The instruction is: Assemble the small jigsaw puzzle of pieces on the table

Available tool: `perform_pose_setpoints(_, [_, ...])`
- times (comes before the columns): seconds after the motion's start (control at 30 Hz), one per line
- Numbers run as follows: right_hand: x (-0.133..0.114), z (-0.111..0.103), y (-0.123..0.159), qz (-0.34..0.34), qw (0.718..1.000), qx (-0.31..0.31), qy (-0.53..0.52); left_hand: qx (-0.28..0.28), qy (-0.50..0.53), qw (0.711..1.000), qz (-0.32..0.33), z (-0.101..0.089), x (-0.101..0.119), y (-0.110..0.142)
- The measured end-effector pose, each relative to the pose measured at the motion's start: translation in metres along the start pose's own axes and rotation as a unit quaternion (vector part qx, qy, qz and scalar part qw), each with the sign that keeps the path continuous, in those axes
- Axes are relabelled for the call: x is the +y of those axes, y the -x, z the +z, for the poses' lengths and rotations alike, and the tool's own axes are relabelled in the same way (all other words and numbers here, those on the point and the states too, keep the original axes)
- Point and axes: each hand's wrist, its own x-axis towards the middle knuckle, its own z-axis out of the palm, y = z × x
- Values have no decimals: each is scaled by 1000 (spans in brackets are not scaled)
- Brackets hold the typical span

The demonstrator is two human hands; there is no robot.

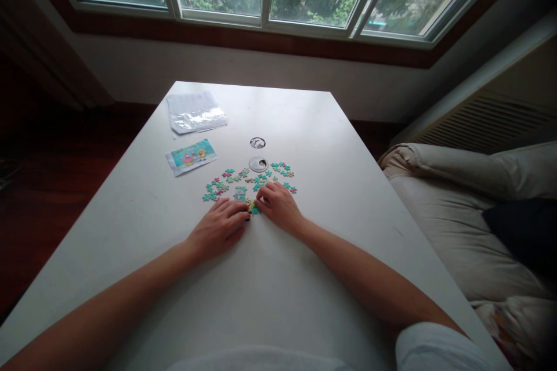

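L hand (220,224), R hand (281,207) at jigsaw pcs (252,207), fingers (234,208) bent, can't tell if gripping

No legible text, labels or numbers.

From where I stand, the white table (357,185) carries a clear plastic bag (195,111) with a colourful cartoon picture (192,156) nearer the seated end, a round silvery disc (255,163) around the middle, and, just beside it, small green, pink and yellow puzzle pieces (260,179) scattered in clusters.
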Motion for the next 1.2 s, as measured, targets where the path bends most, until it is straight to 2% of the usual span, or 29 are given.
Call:
perform_pose_setpoints(0.43, [3,-3,-3,1,999,-8,-34,0,-2,1000,11,-1,0,-1])
perform_pose_setpoints(1.2, [3,-4,-3,-1,999,-7,-35,-3,-3,1000,11,1,-1,0])
